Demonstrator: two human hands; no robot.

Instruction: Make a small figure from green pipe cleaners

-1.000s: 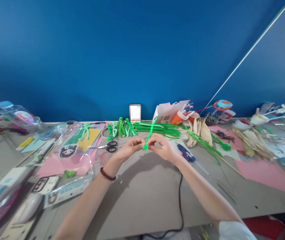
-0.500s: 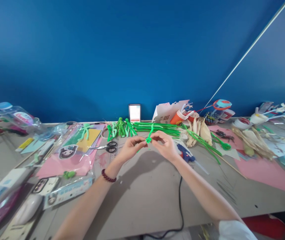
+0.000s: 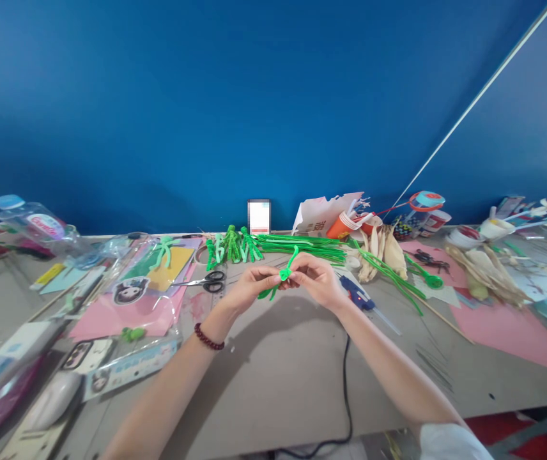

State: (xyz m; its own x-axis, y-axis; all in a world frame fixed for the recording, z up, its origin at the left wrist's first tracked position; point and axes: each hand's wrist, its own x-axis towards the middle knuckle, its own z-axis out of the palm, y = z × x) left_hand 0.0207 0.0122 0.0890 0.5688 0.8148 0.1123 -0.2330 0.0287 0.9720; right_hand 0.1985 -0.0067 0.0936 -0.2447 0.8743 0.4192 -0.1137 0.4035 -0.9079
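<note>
Between my two hands is a bright green pipe cleaner (image 3: 285, 274), coiled into a small knot, with one end sticking up and other ends hanging down at the left. My left hand (image 3: 253, 284) pinches the knot from its left side, thumb and fingers closed. From the other side my right hand (image 3: 317, 281) grips it between thumb and fingertips. Behind the hands lies a bundle of straight green pipe cleaners (image 3: 312, 246). Several twisted green pipe-cleaner figures (image 3: 232, 244) stand just left of that bundle.
Black-handled scissors (image 3: 213, 281) lie left of my hands. A blue glue gun (image 3: 357, 294) sits at the right, its black cable (image 3: 347, 390) running to the front edge. Orange paper cups (image 3: 343, 225) and dried husks (image 3: 388, 252) are at the back right. A plastic bottle (image 3: 34, 220) stands far left.
The pipe-cleaner knot has turned and dropped slightly; its upright end leans further right, and loose ends now show below my left hand. Both hands keep their grip.
</note>
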